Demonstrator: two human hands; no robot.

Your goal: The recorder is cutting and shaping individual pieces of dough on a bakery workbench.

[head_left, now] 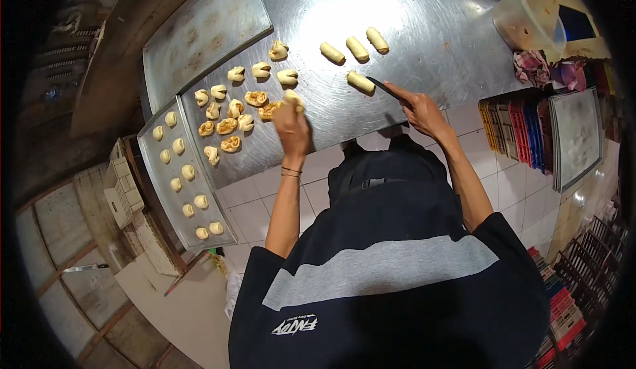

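My right hand point(424, 113) is closed round a dark knife point(384, 88), its tip beside a rolled dough log point(360, 82) on the metal table. Three more dough logs point(357, 49) lie just beyond it. Slightly blurred, my left hand point(291, 130) has its fingers closed on a pale dough piece point(293, 99), low over the table's near side. Just left of that hand are several cut, opened dough pieces point(227, 126), some showing a brown filling. Part of one filled piece point(269, 110) is hidden by my left hand.
A baking tray point(182, 190) with several small dough rolls stands at the left, and a bare tray point(211, 38) lies behind it. At the far right are a clear plastic tub point(523, 21) and a crumpled cloth point(530, 67). Coloured crates point(513, 134) stand beside the table.
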